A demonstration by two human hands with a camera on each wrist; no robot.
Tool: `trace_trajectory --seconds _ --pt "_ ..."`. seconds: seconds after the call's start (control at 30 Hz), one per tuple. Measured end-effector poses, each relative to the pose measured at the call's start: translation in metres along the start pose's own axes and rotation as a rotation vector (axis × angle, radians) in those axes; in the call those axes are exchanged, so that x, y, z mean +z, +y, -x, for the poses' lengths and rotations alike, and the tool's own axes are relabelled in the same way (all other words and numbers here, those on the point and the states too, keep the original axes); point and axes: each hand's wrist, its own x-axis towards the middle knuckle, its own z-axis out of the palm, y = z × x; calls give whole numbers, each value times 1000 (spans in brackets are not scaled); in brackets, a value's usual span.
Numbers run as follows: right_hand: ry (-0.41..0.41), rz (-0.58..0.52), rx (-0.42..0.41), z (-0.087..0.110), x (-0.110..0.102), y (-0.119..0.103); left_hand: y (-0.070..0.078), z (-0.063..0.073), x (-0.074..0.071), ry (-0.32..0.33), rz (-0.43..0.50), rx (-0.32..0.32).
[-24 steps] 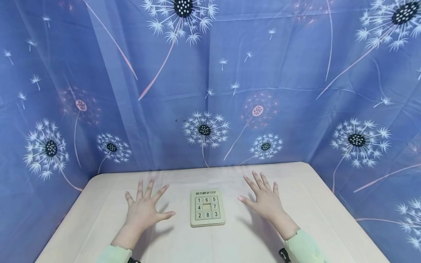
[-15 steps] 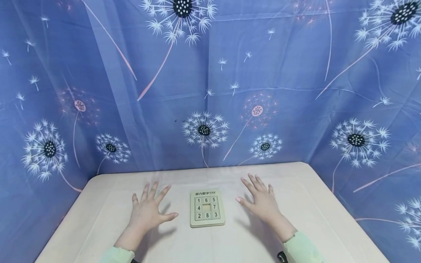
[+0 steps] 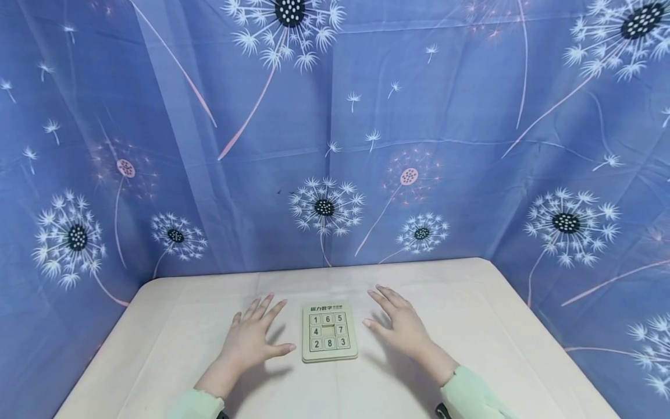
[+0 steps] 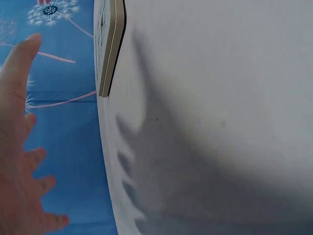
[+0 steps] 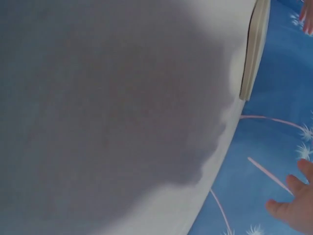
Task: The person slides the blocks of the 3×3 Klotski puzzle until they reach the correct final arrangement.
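A pale green number sliding puzzle (image 3: 330,356) lies flat on the table, its tiles reading 1 6 5, 4 and 7 around a bare middle slot, then 2 8 3. To its left hovers my left hand (image 3: 251,340), fingers spread, the thumb tip close to the board's edge but apart from it. On the other side my right hand (image 3: 405,326) hangs above the table with its fingers extended, holding nothing. Both wrist views show the puzzle edge-on: its side (image 4: 114,44) in the left one, its layered rim (image 5: 253,54) in the right one.
The light cloth-covered table (image 3: 523,361) carries the shadows of both hands. Behind it and along both sides hangs a blue curtain (image 3: 251,221) printed with dandelions.
Both hands have moved inward toward the puzzle, the left one rightward and the right one leftward. The puzzle and its tiles have stayed the same.
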Motion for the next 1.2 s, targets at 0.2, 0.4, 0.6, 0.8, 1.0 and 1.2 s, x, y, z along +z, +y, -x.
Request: trace_trajectory --seconds 0.2,0.4,0.6,0.8,1.0,1.2 --pt "-73 -82 -19 -5 7 -1 3 -7 7 -26 81 34" --pt "-160 -121 -19 -8 11 -4 5 -13 15 -68 136 52" --pt "-179 -105 -97 -10 18 -6 8 -19 21 -122 198 74" --pt "-205 -88 -149 -12 25 -6 11 -24 25 -150 196 95" --pt "-234 -85 -169 -14 29 -8 11 -28 29 -169 180 131" --pt "-267 -54 -195 -15 32 -7 10 -33 34 -172 159 162"
